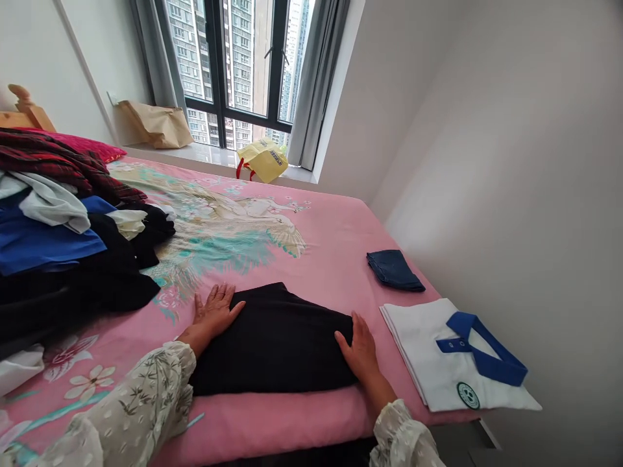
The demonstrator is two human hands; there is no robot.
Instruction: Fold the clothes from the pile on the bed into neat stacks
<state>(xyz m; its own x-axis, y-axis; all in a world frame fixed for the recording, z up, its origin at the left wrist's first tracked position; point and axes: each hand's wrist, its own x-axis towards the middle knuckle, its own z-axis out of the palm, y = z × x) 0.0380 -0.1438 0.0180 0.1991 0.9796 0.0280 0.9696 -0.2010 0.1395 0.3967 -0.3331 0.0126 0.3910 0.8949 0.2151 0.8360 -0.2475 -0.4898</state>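
A folded black garment, perhaps trousers, lies flat on the pink bed near its front edge. My left hand rests at its left side with the fingers stretched out and the thumb over the cloth. On the opposite side my right hand touches the right edge, fingers extended and thumb apart. To the right of it lies a folded white polo shirt with a blue collar and a round green badge. Behind the shirt sits a small folded dark blue garment.
A heap of loose clothes in black, blue, white and red plaid covers the bed's left side. On the window sill stand a brown paper bag and a yellow bag. A white wall borders the bed's right side.
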